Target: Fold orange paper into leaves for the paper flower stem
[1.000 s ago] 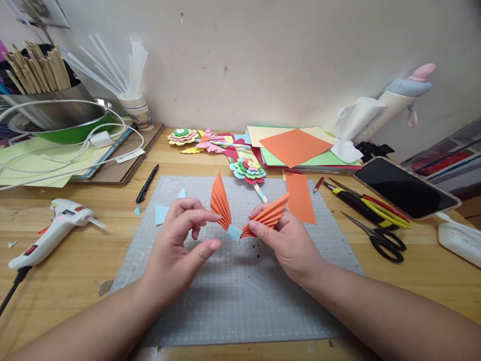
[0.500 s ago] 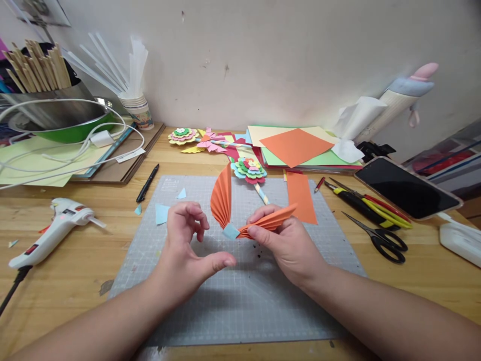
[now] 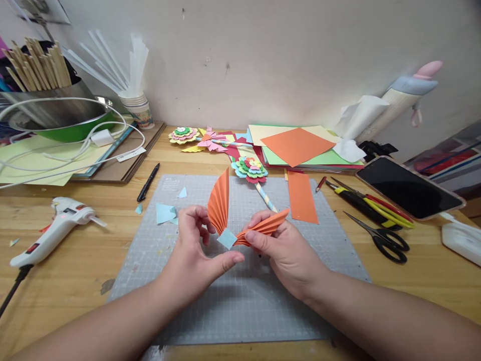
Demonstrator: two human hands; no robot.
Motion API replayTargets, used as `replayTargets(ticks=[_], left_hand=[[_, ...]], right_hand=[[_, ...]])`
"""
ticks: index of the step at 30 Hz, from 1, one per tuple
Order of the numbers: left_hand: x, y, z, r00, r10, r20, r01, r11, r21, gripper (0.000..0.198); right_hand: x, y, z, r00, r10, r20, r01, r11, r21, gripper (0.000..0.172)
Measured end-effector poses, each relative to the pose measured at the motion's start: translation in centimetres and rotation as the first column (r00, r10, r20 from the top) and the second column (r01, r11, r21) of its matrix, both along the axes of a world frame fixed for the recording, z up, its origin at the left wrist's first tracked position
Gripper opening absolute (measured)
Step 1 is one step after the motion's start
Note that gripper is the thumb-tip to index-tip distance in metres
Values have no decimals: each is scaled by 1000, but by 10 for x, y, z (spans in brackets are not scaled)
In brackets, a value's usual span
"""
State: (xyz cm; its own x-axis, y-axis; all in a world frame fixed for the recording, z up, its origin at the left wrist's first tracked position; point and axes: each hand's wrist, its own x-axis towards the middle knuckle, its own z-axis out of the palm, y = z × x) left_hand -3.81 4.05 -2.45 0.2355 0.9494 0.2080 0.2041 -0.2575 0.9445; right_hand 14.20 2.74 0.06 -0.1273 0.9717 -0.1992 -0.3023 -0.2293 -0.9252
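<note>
Above the cutting mat point(image 3: 210, 311) I see an orange pleated paper piece point(image 3: 220, 203) with two fan-shaped wings. A small light blue paper square point(image 3: 227, 239) sits where the wings meet. My right hand point(image 3: 285, 245) pinches the right wing between thumb and fingers. Around the left side of the piece is my left hand point(image 3: 197, 248), its fingers curled and its thumb apart below the blue square. Its fingertips come close to the left wing; whether they touch it, I cannot tell. Light blue paper scraps point(image 3: 165, 213) lie on the mat to the left.
A glue gun point(image 3: 56, 230) and a black pen point(image 3: 148, 183) lie left. Scissors point(image 3: 383, 238), pliers point(image 3: 361, 200) and a phone point(image 3: 409, 185) are on the right. Behind the mat are paper flowers point(image 3: 249, 169) and stacked coloured paper point(image 3: 296, 145). An orange strip point(image 3: 302, 196) lies on the mat.
The orange piece has come slightly lower and turned, so the blue square faces me more. My left hand has moved a little right, closer to it. My right hand keeps its pinch.
</note>
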Motion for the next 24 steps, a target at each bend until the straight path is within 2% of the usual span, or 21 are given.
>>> replayTargets(ticks=[7, 12, 24], left_hand=[[-2, 5, 0, 997, 42, -65, -38, 997, 62, 61], [-4, 8, 2, 997, 62, -37, -58, 994, 94, 56], [-4, 12, 5, 991, 126, 50, -125, 992, -13, 47]], right_hand=[[2, 2, 1, 998, 15, -65, -21, 996, -83, 25], [4, 3, 2, 994, -18, -112, 2, 990, -140, 28], [7, 4, 3, 992, -12, -124, -5, 991, -135, 22]])
